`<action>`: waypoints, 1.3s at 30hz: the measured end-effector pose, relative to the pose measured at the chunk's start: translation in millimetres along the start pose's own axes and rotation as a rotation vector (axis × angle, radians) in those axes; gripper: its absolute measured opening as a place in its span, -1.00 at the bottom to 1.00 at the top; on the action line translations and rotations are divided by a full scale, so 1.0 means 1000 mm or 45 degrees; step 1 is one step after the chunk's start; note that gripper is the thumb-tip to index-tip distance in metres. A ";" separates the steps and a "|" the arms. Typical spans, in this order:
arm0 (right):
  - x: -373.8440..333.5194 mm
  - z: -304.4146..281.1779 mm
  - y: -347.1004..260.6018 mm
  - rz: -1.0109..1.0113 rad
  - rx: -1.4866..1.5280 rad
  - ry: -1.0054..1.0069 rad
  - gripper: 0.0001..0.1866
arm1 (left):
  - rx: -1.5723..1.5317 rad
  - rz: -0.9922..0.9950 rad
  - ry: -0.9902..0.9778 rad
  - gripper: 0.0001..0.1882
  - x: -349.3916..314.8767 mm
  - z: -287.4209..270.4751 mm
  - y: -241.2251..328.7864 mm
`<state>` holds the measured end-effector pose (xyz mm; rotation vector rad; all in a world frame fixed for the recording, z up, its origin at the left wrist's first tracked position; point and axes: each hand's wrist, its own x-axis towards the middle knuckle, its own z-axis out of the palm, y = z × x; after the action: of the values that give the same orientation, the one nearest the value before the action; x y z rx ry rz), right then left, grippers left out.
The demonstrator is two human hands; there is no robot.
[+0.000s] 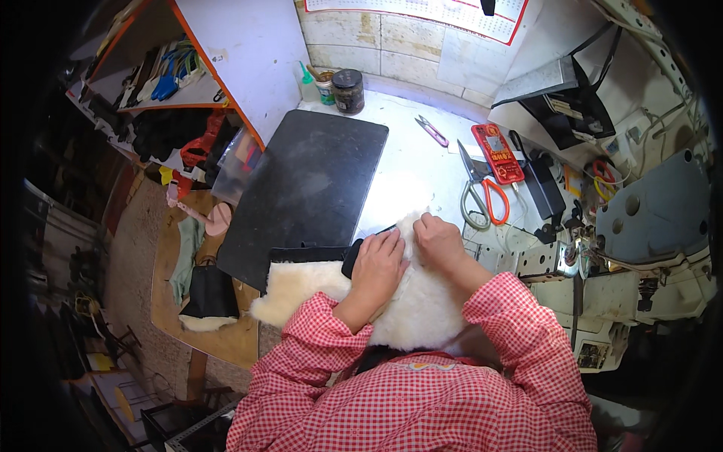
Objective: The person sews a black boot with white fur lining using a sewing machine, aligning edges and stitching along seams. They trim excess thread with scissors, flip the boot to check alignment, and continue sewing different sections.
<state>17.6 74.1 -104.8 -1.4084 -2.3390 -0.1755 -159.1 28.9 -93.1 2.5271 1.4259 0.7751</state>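
works with both hands at the near side of a white table (399,169). with the right hand (438,239), bent narrow, pinches the far end of a cream fleece panel (420,316). with the left hand (380,265), lays curved fingers, close together, over the left side of the same panel, near the right hand; cannot tell a firm grip from a light press, because of the hidden thumb. has the panel in the near middle, under both hands and just before the red checked shirt (422,403).

to the left of the left hand, shows a yellower fleece piece (305,286) with a black band (309,255) along the far edge; cannot tell if joined to the panel. behind this, has a large black mat (316,173).

on the far right of the table, shows pink-handled thread snips (433,132), large scissors (477,175) with one red and one grey-green handle, and a red phone case (497,153). at the far left, includes a dark lidded jar (348,94) and a green-tipped bottle (309,87). at right, shows a grey sewing machine (655,211).
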 end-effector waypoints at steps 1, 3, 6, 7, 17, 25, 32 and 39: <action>0.004 -0.003 0.000 -0.050 -0.009 -0.020 -0.93 | -0.004 0.005 0.006 -0.55 0.000 -0.001 0.000; 0.021 -0.015 0.015 0.051 -0.221 -0.026 -0.95 | 0.007 0.018 0.013 -0.55 0.000 -0.002 0.001; 0.042 -0.033 0.041 0.919 0.093 0.225 -0.92 | 0.029 0.017 0.014 -0.55 0.000 -0.003 0.002; 0.044 -0.037 0.046 1.040 0.060 0.290 -0.93 | 0.026 0.012 0.012 -0.55 0.000 -0.003 0.002; 0.004 -0.001 0.011 0.263 0.407 -0.003 -0.94 | -0.005 0.023 0.019 -0.55 -0.001 0.000 0.000; 0.016 -0.003 0.018 0.295 0.220 -0.245 -0.97 | -0.001 0.000 0.005 -0.55 -0.001 -0.001 0.001; 0.048 -0.006 0.014 -0.026 -0.177 -0.603 -0.90 | 0.016 0.006 0.005 -0.56 -0.001 0.000 0.000; 0.074 -0.041 0.059 0.936 0.081 0.389 -0.82 | 0.015 0.016 0.001 -0.56 0.000 -0.002 0.001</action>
<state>50.2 150.7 -43.5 -1.9409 -1.4590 -0.0905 -159.1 28.1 -90.7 2.5475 1.4203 0.7721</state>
